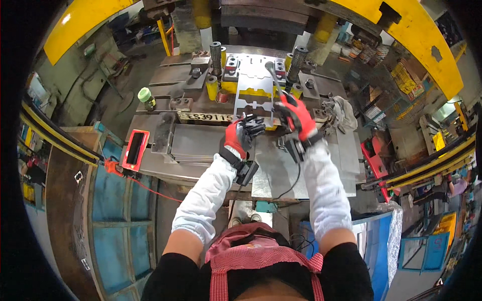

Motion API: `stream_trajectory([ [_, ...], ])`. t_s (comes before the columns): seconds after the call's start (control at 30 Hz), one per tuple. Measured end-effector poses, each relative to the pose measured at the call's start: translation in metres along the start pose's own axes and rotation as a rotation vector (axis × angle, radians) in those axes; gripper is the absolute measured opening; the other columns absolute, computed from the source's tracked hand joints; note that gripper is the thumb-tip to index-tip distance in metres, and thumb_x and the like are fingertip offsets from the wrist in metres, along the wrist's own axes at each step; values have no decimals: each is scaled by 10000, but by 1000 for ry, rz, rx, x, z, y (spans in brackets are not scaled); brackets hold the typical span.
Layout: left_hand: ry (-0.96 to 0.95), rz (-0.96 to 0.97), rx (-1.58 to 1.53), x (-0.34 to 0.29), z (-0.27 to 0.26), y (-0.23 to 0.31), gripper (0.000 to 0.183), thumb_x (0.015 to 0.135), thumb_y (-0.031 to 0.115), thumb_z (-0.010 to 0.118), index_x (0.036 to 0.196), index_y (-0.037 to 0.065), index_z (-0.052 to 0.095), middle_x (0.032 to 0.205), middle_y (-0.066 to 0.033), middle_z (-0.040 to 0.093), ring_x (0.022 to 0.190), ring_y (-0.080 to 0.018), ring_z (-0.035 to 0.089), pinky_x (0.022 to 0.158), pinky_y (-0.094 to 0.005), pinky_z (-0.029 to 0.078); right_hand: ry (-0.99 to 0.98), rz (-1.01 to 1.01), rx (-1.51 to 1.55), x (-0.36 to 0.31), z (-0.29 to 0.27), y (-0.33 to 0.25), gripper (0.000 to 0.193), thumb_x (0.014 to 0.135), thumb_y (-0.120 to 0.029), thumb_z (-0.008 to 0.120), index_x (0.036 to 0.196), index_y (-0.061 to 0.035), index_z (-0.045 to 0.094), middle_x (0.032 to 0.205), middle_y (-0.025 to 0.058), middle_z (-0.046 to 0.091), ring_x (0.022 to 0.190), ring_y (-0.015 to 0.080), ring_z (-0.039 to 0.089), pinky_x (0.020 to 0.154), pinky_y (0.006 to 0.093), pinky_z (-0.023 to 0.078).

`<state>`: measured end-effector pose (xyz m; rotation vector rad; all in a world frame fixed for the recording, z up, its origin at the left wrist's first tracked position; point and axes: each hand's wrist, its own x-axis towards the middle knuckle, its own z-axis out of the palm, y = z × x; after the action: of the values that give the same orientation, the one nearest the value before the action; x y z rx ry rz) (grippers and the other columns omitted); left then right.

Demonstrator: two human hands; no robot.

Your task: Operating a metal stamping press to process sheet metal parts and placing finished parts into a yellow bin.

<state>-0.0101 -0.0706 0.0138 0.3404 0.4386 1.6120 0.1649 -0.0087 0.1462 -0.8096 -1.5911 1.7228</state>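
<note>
My right hand (297,116), in a red and black glove, is closed around the handle of a thin rod with a rounded dark end (270,66). That end lies over a shiny metal strip with shaped cut-outs (254,79) on the press die. My left hand (240,135), gloved alike, is near the strip's front end, its fingers loosely bent and apart with nothing visible in them. Another cut-out section of the strip (252,105) lies beyond it. A stack of flat metal sheets (198,143) is left of my left hand, and a wide sheet (281,173) lies under my wrists.
Dark guide posts (216,59) and yellow cylinders (212,88) flank the die. A green-capped bottle (146,99) and a red tray (135,150) stand at the left. A grey rag (341,114) lies at the right. Yellow press framing (401,35) arches overhead.
</note>
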Motion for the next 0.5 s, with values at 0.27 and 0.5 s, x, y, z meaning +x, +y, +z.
stream_trajectory([
  [0.27, 49, 203, 542, -108, 7, 42, 350, 917, 245, 440, 1112, -31, 532, 958, -127, 624, 804, -219, 630, 694, -337, 528, -170, -461, -276, -4, -3, 26, 314, 849, -186, 551, 1119, -28, 527, 810, -44, 558, 631, 19, 451, 546, 166, 369],
  [0.5, 390, 207, 1959, -359, -50, 130, 310, 789, 107, 527, 1079, 12, 582, 869, -88, 639, 769, -173, 612, 698, -302, 487, 22, 253, 68, -169, -85, 79, 616, 791, -87, 523, 1357, -68, 282, 804, 88, 575, 448, 69, 435, 391, 213, 358],
])
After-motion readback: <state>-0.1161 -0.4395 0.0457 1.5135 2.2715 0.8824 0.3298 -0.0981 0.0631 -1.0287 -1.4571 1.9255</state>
